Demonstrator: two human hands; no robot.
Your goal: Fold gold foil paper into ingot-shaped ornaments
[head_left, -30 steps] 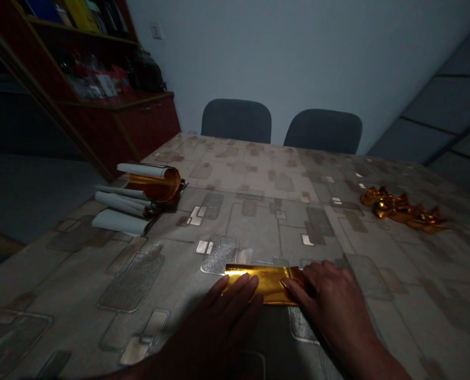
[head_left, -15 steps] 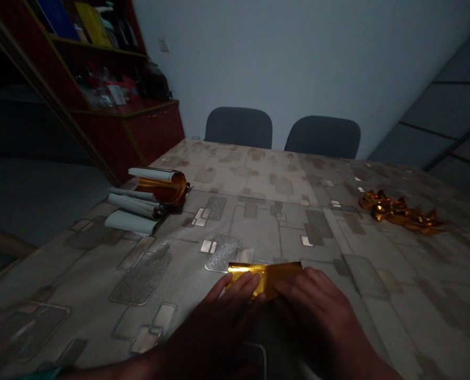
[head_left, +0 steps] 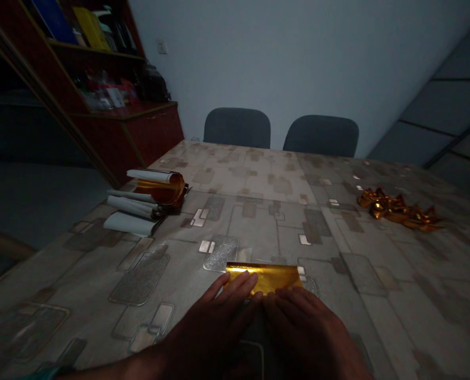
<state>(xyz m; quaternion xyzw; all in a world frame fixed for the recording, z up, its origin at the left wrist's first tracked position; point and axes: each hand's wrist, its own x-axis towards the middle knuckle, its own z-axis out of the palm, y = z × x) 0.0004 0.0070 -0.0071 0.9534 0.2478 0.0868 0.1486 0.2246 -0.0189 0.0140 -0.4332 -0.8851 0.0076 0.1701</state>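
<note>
A strip of folded gold foil paper (head_left: 276, 277) lies on the table right in front of me, its long side running left to right. My left hand (head_left: 227, 311) rests on its left part, fingers stretched out flat over the foil. Along the near edge, my right hand (head_left: 301, 322) has its fingers bent and pressed together on the paper; the thumb is hidden. Both hands almost meet at the middle of that edge. Shadow covers the palms.
A stack of bent foil sheets (head_left: 155, 200) with pale backs lies at the table's left edge. Several folded gold foil pieces (head_left: 399, 208) sit in a row on the right. Two grey chairs (head_left: 237, 126) stand behind the patterned tablecloth (head_left: 254, 227); a red-brown cabinet (head_left: 155, 129) is at back left.
My right hand has slid left and nearer to me, from the foil's right end to the middle of its near edge, uncovering the right end. My left hand stays almost in place.
</note>
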